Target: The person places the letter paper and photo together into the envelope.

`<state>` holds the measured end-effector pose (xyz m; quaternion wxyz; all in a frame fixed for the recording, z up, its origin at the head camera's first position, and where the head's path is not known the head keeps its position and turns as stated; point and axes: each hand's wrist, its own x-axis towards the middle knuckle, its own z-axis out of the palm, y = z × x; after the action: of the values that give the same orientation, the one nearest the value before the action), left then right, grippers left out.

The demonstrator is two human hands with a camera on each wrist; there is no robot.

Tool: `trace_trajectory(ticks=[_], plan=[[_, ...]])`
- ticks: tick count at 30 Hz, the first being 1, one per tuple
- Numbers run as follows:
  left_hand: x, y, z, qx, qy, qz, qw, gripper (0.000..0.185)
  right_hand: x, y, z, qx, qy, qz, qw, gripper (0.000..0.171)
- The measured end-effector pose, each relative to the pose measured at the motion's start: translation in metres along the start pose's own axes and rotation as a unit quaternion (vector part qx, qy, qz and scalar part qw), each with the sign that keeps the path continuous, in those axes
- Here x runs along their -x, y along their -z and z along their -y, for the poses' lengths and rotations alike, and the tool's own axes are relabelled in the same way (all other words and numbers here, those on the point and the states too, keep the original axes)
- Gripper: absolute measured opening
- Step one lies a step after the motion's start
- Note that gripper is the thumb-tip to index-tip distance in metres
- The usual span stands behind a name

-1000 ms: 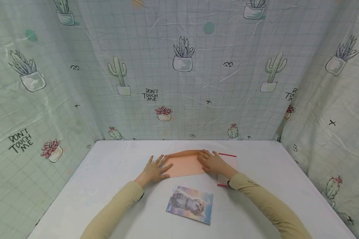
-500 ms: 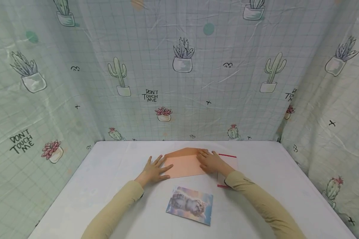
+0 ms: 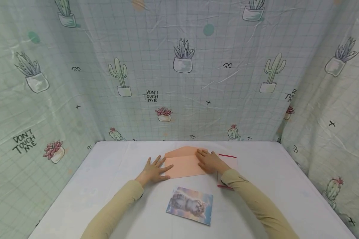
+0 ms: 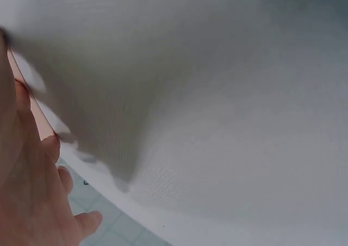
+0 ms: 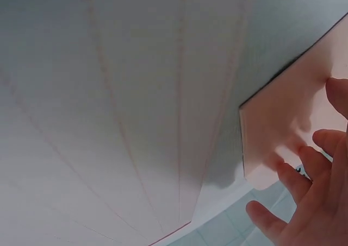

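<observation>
Two hands flat on a peach envelope at the far middle of the white counter

The envelope (image 3: pixel 185 162) lies between the hands: the left hand (image 3: pixel 153 171) rests with straight, spread fingers (image 3: pixel 163 165) on its left edge, gripping nothing; the right hand (image 3: pixel 208 161) lies on its right end, fingers (image 3: pixel 201 153) relaxed at the flap's fold. Against a second ago the flap (image 3: pixel 182 151) shows more, opened toward the far side, and the right forearm has shifted left. Count: one envelope, one cat picture card (image 3: pixel 189 204) nearer the person, one clear red-edged sleeve (image 3: pixel 228 162) partly under the right wrist, on the counter (image 3: pixel 287 186)
</observation>
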<state>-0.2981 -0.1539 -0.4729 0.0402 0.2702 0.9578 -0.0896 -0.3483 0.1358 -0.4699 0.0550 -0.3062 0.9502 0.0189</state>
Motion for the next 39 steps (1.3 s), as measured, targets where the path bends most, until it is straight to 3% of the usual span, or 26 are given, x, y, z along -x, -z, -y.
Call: trace_trajectory(ticks=[6, 18, 30, 39], plan=[[-0.003, -0.001, 0.0, -0.01, -0.001, -0.016, 0.9998, 0.061, -0.007, 0.002, -0.002, -0.028, -0.024, 0.029, 0.999, 0.057], [-0.011, -0.002, 0.003, 0.012, 0.003, -0.002, 0.9999, 0.066, -0.017, -0.002, -0.011, -0.075, -0.062, 0.069, 0.993, 0.062], [-0.006, 0.0, 0.001, 0.004, 0.0, 0.006, 1.0, 0.064, -0.011, -0.004, -0.005, -0.06, -0.052, 0.041, 0.996, 0.063], [-0.009, -0.002, 0.003, -0.003, 0.0, 0.01, 0.9999, 0.066, -0.011, -0.005, 0.015, -0.032, -0.047, -0.016, 0.998, 0.065]])
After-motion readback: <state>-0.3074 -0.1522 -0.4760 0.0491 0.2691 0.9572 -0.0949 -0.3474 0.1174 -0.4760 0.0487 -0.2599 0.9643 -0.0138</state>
